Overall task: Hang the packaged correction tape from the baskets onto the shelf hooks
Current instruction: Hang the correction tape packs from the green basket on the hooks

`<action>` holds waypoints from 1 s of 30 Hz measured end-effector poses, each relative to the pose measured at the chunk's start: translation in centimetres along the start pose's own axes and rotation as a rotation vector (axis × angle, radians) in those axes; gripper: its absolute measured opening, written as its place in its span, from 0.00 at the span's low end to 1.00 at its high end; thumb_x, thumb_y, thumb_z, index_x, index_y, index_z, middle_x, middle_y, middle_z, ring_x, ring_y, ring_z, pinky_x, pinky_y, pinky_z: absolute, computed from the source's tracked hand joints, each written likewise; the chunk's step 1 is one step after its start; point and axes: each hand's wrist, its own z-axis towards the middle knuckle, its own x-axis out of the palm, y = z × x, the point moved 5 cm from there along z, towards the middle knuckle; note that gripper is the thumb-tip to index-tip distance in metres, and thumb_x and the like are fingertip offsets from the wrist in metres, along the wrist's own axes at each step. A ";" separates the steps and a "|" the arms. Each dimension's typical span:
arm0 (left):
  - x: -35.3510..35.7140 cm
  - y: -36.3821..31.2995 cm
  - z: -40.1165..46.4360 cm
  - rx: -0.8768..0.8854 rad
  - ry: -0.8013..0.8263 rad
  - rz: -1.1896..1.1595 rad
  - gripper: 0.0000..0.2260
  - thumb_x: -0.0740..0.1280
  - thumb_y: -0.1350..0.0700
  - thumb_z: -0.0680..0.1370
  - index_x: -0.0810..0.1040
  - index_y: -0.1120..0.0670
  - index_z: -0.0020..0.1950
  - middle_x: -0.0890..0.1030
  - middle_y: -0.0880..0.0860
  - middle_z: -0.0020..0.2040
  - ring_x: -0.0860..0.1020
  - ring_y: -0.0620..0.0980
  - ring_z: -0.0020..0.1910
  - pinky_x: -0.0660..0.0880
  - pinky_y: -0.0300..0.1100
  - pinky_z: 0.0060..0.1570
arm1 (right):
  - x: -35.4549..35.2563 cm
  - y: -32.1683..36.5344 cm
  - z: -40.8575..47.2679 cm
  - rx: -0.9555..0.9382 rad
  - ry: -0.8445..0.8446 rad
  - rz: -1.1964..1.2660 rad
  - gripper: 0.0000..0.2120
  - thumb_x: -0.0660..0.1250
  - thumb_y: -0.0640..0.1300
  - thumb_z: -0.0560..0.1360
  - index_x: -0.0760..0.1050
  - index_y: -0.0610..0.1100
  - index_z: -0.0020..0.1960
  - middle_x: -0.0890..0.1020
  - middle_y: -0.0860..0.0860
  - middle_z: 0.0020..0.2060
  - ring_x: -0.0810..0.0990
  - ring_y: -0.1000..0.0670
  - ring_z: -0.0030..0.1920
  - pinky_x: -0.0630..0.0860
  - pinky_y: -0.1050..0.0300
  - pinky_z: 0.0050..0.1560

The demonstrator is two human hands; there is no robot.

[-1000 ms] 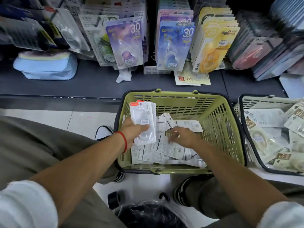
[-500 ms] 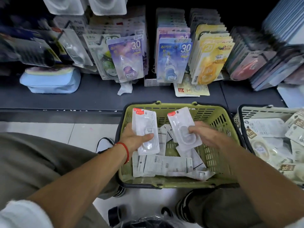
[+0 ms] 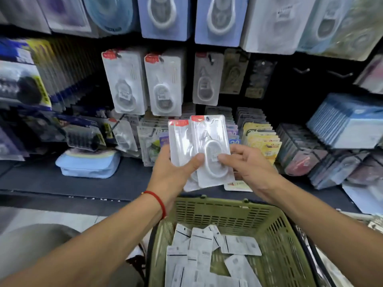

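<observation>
Clear plastic correction tape packs, red tab at the top edge, held fanned and overlapping above the green basket. Left hand grips the rear packs, thumb curled across their front, fingers behind. Right hand pinches the front pack's right edge, thumb on the blister, fingers behind it. Red cord bracelet on the left wrist. More packs lie face-down in the basket, loosely piled. Above the basket, beyond the held packs, matching red-tabbed packs hang in two rows on hooks; a third hanging stack just right of them. Two bare hooks further right. Pale blue pouch on the shelf deck, left of the basket.
</observation>
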 end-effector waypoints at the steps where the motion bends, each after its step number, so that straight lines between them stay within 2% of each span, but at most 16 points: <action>1: -0.4 -1.6 0.9 0.047 0.009 0.029 0.27 0.82 0.44 0.67 0.79 0.47 0.63 0.88 0.43 0.54 0.86 0.44 0.53 0.84 0.42 0.50 | 0.3 1.0 0.6 -0.044 -0.025 0.009 0.13 0.73 0.43 0.80 0.80 0.43 0.64 0.89 0.45 0.51 0.88 0.44 0.54 0.85 0.49 0.55; 5: -2.5 -7.2 4.1 0.212 -0.041 0.213 0.25 0.81 0.42 0.66 0.77 0.43 0.59 0.86 0.42 0.53 0.85 0.38 0.52 0.82 0.35 0.48 | 0.7 4.6 2.9 -0.188 -0.142 0.087 0.12 0.74 0.44 0.78 0.79 0.46 0.61 0.89 0.49 0.50 0.89 0.47 0.51 0.84 0.49 0.52; 8: -4.1 -9.0 5.6 0.314 -0.146 0.341 0.21 0.81 0.46 0.71 0.75 0.42 0.58 0.84 0.42 0.53 0.83 0.35 0.50 0.79 0.30 0.46 | 0.1 6.3 4.6 -0.251 -0.196 0.162 0.15 0.72 0.48 0.72 0.80 0.47 0.58 0.89 0.51 0.51 0.88 0.50 0.49 0.81 0.55 0.48; 11: -5.1 -8.6 6.1 0.338 -0.253 0.317 0.22 0.80 0.48 0.73 0.75 0.45 0.62 0.83 0.42 0.56 0.82 0.40 0.54 0.79 0.39 0.54 | -0.2 7.2 6.0 -0.302 -0.250 0.113 0.18 0.73 0.53 0.71 0.80 0.48 0.59 0.89 0.52 0.50 0.88 0.52 0.49 0.80 0.59 0.46; 13: -5.2 -8.5 6.1 0.334 -0.278 0.291 0.21 0.80 0.48 0.73 0.76 0.45 0.62 0.83 0.42 0.55 0.83 0.40 0.54 0.80 0.42 0.55 | -0.3 7.2 7.0 -0.304 -0.265 0.106 0.18 0.73 0.54 0.73 0.80 0.49 0.60 0.89 0.52 0.51 0.88 0.51 0.51 0.81 0.55 0.50; 16: -5.4 -8.7 6.2 0.342 -0.286 0.270 0.20 0.80 0.47 0.73 0.77 0.44 0.61 0.85 0.40 0.52 0.83 0.37 0.51 0.80 0.38 0.51 | -0.2 7.0 8.0 -0.288 -0.271 0.106 0.17 0.73 0.54 0.74 0.81 0.50 0.61 0.89 0.52 0.52 0.88 0.49 0.54 0.82 0.43 0.60; 19: -6.0 -9.4 6.1 0.354 -0.315 0.252 0.18 0.80 0.47 0.73 0.77 0.42 0.58 0.83 0.33 0.51 0.83 0.34 0.50 0.79 0.33 0.47 | -0.1 7.1 8.1 -0.305 -0.303 0.101 0.19 0.74 0.57 0.72 0.82 0.50 0.60 0.89 0.52 0.51 0.88 0.49 0.53 0.83 0.42 0.59; 23: -5.8 -9.8 6.1 0.356 -0.331 0.219 0.19 0.80 0.47 0.74 0.76 0.41 0.59 0.83 0.33 0.52 0.83 0.34 0.51 0.80 0.41 0.53 | -0.4 7.0 8.6 -0.241 -0.413 -0.106 0.21 0.73 0.61 0.75 0.77 0.51 0.63 0.87 0.57 0.52 0.86 0.54 0.54 0.82 0.47 0.57; 26: -4.6 -9.4 6.1 0.309 -0.278 0.155 0.23 0.81 0.48 0.72 0.77 0.46 0.64 0.86 0.41 0.55 0.84 0.39 0.54 0.82 0.44 0.56 | -0.3 6.7 8.5 -0.195 -0.536 -0.358 0.24 0.70 0.59 0.80 0.71 0.50 0.71 0.79 0.54 0.63 0.79 0.52 0.60 0.78 0.49 0.60; 28: -3.8 -9.1 6.1 0.288 -0.250 0.133 0.26 0.81 0.48 0.71 0.77 0.49 0.66 0.86 0.44 0.57 0.84 0.41 0.55 0.82 0.46 0.58 | 0.5 7.2 8.3 -0.277 -0.487 -0.324 0.15 0.69 0.55 0.81 0.76 0.50 0.65 0.82 0.53 0.59 0.81 0.52 0.56 0.79 0.47 0.61; 30: -3.2 -8.9 6.1 0.278 -0.238 0.128 0.28 0.82 0.46 0.70 0.77 0.50 0.66 0.86 0.46 0.57 0.84 0.42 0.55 0.82 0.47 0.58 | 2.2 7.6 8.2 -0.328 -0.261 -0.269 0.08 0.69 0.52 0.83 0.81 0.49 0.58 0.86 0.53 0.52 0.84 0.50 0.53 0.80 0.43 0.61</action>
